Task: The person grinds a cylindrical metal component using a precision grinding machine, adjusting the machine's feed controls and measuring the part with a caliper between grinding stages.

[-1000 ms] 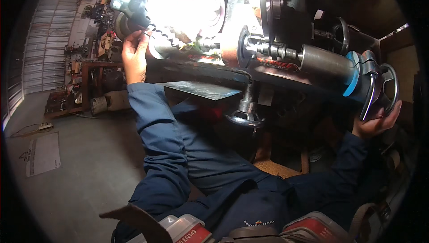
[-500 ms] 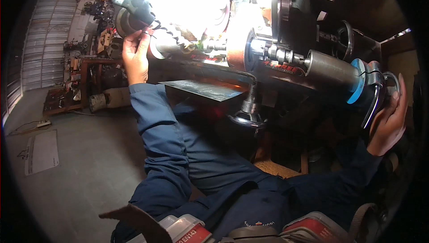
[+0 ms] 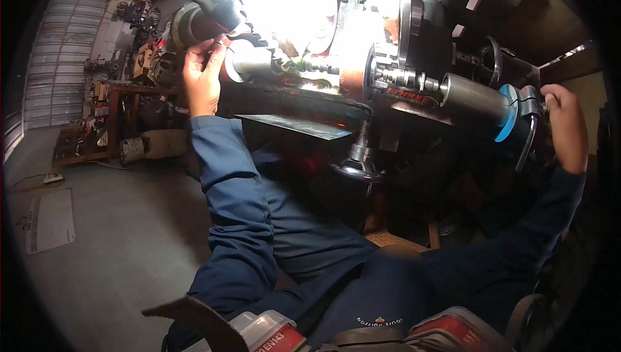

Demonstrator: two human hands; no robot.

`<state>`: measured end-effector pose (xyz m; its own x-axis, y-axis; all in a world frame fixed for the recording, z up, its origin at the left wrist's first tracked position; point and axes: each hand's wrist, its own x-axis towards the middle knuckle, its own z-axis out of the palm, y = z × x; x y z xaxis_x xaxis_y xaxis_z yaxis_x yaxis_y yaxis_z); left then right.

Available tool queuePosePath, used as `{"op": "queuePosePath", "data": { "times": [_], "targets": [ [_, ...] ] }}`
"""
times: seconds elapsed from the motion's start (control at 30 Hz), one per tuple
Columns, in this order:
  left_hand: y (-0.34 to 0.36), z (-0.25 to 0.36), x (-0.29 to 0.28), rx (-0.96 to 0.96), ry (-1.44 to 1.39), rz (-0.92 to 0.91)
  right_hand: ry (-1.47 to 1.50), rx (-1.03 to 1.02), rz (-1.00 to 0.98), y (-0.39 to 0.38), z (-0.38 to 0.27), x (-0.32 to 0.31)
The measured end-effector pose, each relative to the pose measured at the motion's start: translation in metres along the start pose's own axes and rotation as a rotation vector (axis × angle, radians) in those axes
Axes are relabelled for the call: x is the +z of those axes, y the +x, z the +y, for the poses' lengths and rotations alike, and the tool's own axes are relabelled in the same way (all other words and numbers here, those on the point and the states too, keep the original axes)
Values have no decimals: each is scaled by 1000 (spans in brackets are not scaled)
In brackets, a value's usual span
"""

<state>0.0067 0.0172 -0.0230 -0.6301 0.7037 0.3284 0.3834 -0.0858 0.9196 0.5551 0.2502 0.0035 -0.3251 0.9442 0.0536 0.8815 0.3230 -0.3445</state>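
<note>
Right hand (image 3: 566,125) higher, grey floor (image 3: 123,248) at left

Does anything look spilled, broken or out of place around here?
Nothing spilled or broken stands out on the dark metal machine, though white glare hides part of it. The white rectangular sheet on the grey floor, far left, looks perhaps stray, lying apart from the machine.

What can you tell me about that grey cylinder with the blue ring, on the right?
The grey cylinder looks like smooth, bare metal. It lies on its side, its right end slightly lower in the picture, with the blue ring around that end. A shiny stepped shaft reaches its left end. The right hand is beyond the ring, not touching the cylinder.
</note>
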Motion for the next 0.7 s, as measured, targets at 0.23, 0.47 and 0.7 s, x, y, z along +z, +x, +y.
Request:
{"op": "queuePosePath", "data": {
  "times": [0.23, 0.47, 0.7],
  "targets": [
    [0, -4, -5, -3, 23, 8, -101, 32, 94, -22, -27, 1],
    [-1, -7, -5, -7, 19, 32, -19, 11, 641, -68, -30, 39],
    [-4, 2, -7, -10, 45, 47, 107, -51, 864, -70, -34, 67]
  ]
}}
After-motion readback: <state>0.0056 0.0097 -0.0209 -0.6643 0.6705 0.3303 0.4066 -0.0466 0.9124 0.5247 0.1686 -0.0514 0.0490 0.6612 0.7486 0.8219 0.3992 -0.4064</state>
